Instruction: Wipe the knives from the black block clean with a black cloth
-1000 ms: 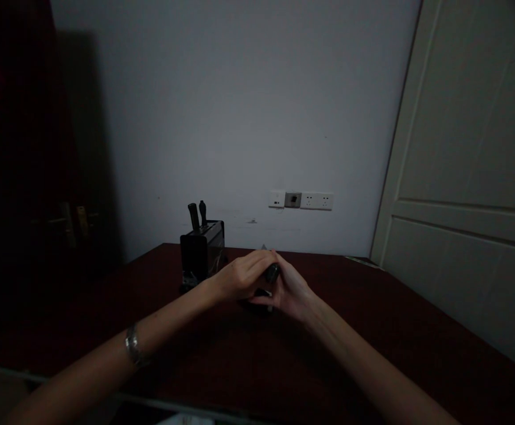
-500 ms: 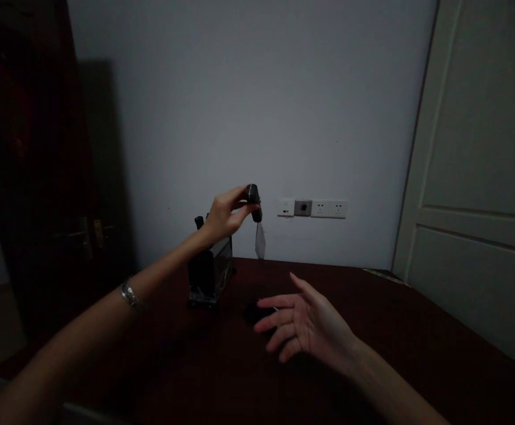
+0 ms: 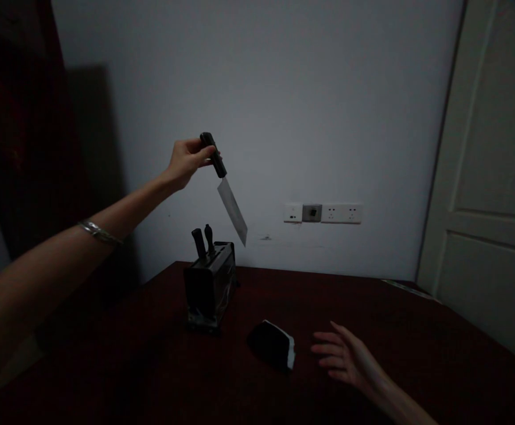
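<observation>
Got my left hand (image 3: 186, 162)'s grip pinched round the handle of a kitchen knife (image 3: 228, 196), up in the air, blade slanting down. From here there's a slim gap between its tip and the knife block (image 3: 213, 278), just above the worktop (image 3: 350, 301)'s far edge. Right hand (image 3: 345, 357)'s grip is wide, fingers spread, with room beside the dark pale-edged thing (image 3: 271, 347).

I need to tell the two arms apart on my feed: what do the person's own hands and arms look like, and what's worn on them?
The left hand and right hand both look ungloved. No sleeve shows on either arm. A shiny, silver-coloured bracelet circles the left forearm; none shows on the right forearm. Finer markings are too dim to tell.
</observation>
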Tool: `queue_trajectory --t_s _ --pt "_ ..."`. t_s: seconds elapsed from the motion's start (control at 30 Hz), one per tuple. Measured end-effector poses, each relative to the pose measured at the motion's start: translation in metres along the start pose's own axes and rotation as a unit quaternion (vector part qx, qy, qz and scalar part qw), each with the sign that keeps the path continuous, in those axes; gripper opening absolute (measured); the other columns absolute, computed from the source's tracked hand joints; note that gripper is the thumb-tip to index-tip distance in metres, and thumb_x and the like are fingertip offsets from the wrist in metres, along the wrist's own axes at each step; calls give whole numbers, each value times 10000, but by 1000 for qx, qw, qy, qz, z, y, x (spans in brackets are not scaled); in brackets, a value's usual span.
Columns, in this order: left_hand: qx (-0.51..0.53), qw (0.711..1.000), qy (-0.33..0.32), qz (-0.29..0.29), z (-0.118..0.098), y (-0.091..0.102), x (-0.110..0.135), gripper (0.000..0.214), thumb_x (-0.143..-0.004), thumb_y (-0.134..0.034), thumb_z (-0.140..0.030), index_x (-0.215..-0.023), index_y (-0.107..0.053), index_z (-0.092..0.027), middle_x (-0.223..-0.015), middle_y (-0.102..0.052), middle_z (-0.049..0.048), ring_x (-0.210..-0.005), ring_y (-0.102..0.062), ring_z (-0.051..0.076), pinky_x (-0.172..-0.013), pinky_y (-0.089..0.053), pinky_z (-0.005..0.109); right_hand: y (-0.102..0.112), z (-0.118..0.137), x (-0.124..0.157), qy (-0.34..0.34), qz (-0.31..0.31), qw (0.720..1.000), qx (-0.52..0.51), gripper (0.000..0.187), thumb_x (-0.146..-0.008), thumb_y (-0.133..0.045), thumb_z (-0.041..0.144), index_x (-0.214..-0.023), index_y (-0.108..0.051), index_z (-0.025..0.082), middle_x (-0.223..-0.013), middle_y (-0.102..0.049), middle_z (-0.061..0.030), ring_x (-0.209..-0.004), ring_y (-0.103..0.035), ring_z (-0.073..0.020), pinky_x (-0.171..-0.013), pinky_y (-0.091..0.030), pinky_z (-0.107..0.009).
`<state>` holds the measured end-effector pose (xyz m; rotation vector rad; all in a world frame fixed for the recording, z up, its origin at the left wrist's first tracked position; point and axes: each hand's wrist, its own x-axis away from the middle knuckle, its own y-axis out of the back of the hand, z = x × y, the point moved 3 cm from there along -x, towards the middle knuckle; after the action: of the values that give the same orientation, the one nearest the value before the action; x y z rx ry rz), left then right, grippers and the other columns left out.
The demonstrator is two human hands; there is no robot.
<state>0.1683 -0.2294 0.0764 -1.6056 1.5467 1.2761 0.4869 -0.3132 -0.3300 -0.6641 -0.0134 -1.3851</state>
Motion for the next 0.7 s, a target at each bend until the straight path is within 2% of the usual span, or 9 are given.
queue_trajectory --t_s 0.2,0.37,0.7 --pt "7 998 54 21 32 15 -16 135 -791 -563 -185 -853 -555 -66 -818 -628 94 -855 -624 203 -859 -464 448 29 -16 -14 1 -32 999 -22 384 -783 -499 471 -930 -612 134 -783 -701 -107 -579 -641 -154 -507 -467 -233" --pt "19 992 106 61 53 19 -13 122 -780 -567 -156 -852 -557 -58 -820 -639 107 -844 -631 206 -868 -458 435 36 -22 -19 26 -8 999 -28 375 -790 -514 437 -942 -614 109 -749 -702 -103 -590 -639 -148 -559 -482 -232" --pt "15 988 147 53 81 27 -5 127 -790 -524 -112 -888 -557 -39 -821 -641 117 -834 -629 201 -860 -461 423 49 -30 -25 57 2 998 -31 430 -736 -565 471 -964 -625 111 -781 -691 -115 -660 -635 -175 -631 -478 -260"
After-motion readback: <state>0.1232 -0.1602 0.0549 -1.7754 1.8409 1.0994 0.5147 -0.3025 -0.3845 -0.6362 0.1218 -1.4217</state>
